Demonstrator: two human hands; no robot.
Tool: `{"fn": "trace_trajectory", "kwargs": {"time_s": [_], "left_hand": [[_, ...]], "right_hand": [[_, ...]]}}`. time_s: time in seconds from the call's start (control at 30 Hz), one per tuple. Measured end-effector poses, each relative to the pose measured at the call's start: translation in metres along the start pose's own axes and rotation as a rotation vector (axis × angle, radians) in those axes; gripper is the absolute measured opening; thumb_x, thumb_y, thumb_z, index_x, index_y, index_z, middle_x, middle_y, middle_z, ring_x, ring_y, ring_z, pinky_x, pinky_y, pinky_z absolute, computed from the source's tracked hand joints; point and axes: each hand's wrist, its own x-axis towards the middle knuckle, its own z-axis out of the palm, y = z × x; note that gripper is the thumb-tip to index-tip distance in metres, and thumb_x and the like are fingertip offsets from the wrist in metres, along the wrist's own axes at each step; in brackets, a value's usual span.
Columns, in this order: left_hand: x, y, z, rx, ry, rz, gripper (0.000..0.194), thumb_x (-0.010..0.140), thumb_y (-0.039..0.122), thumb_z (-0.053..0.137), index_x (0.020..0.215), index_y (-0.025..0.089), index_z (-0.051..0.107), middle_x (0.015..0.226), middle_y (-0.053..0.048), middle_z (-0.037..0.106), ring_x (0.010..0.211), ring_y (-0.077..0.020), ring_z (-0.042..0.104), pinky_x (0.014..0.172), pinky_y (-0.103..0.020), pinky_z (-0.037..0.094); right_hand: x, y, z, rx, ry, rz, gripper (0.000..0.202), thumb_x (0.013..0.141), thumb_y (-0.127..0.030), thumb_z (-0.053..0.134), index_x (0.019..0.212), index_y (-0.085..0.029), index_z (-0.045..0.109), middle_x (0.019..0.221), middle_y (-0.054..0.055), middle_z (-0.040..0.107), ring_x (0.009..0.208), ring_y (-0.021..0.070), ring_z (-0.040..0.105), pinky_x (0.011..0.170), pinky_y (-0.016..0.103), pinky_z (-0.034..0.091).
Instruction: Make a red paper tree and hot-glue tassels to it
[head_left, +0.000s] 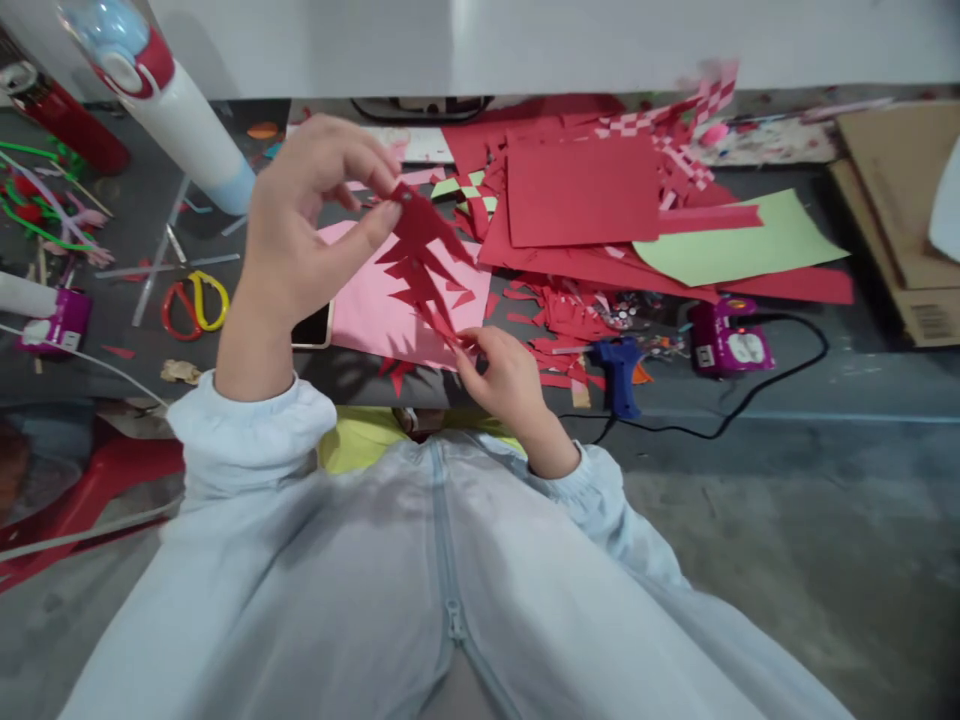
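A jagged red paper cutout [420, 245] hangs between my two hands, above a pink sheet [367, 310]. My left hand [322, 215] pinches its top corner between thumb and index finger. Lower and to the right, my right hand [499, 375] pinches its bottom end. A dark phone [313, 328] shows partly beside the pink sheet, behind my left wrist. Near the table's front edge lies a small pointed red scrap [396, 375].
Scissors [196, 303] and a white bottle [184, 125] are on the left. Red sheets [581, 190], a green sheet [742, 245] and red scraps [562, 300] cover the right. A blue glue gun [621, 375], its cable and a purple box [731, 340] sit near the front edge.
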Motion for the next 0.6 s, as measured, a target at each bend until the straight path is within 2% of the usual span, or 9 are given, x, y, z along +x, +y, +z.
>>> {"fn": "trace_trajectory", "kwargs": {"time_s": [0.13,0.2,0.27,0.33,0.43,0.6], "left_hand": [[0.028,0.014,-0.001,-0.079,-0.027,-0.036,0.04,0.09,0.047,0.044,0.105,0.016,0.063,0.101,0.007,0.062,0.105,-0.0121,0.064,0.084,-0.028,0.048],[0.042,0.016,-0.001,-0.111,-0.018,0.01,0.048,0.089,0.047,0.04,0.108,0.01,0.064,0.099,0.007,0.06,0.102,-0.0137,0.063,0.08,-0.03,0.046],[0.055,0.014,0.001,-0.148,0.011,0.09,0.049,0.088,0.042,0.039,0.108,0.004,0.064,0.096,0.005,0.058,0.1,-0.0152,0.064,0.077,-0.032,0.044],[0.067,0.011,0.003,-0.223,0.068,0.152,0.035,0.087,0.034,0.05,0.099,0.006,0.066,0.088,0.004,0.058,0.091,-0.0131,0.067,0.076,-0.028,0.047],[0.08,0.012,0.004,-0.316,0.018,0.174,0.017,0.087,0.024,0.062,0.093,0.01,0.066,0.086,0.003,0.058,0.083,-0.011,0.068,0.075,-0.025,0.053],[0.085,0.027,-0.004,-0.315,-0.097,0.187,0.01,0.089,0.019,0.062,0.095,0.012,0.066,0.086,0.004,0.058,0.09,-0.0148,0.07,0.085,-0.034,0.056]], "right_hand": [[0.008,0.002,-0.008,0.167,0.042,0.072,0.019,0.091,-0.032,0.052,0.089,-0.019,0.065,0.085,0.008,0.072,0.07,0.019,0.064,0.07,0.032,0.05],[0.012,0.004,-0.011,0.253,0.044,0.105,0.018,0.089,-0.034,0.056,0.093,-0.019,0.065,0.084,0.007,0.071,0.07,0.0185,0.064,0.069,0.032,0.051],[0.016,0.008,-0.009,0.331,0.058,0.131,0.026,0.085,-0.037,0.061,0.103,-0.018,0.063,0.089,0.007,0.071,0.075,0.0188,0.066,0.069,0.033,0.053],[0.021,0.013,-0.005,0.387,0.095,0.148,0.041,0.081,-0.04,0.067,0.114,-0.018,0.059,0.1,0.009,0.07,0.082,0.02,0.066,0.07,0.034,0.054],[0.029,0.023,0.005,0.461,0.158,0.167,0.059,0.077,-0.042,0.071,0.127,-0.018,0.052,0.117,0.015,0.064,0.093,0.022,0.064,0.075,0.037,0.055],[0.045,0.037,0.013,0.527,0.234,0.131,0.071,0.077,-0.046,0.071,0.137,-0.022,0.045,0.129,0.016,0.058,0.109,0.0258,0.062,0.085,0.042,0.055]]}}
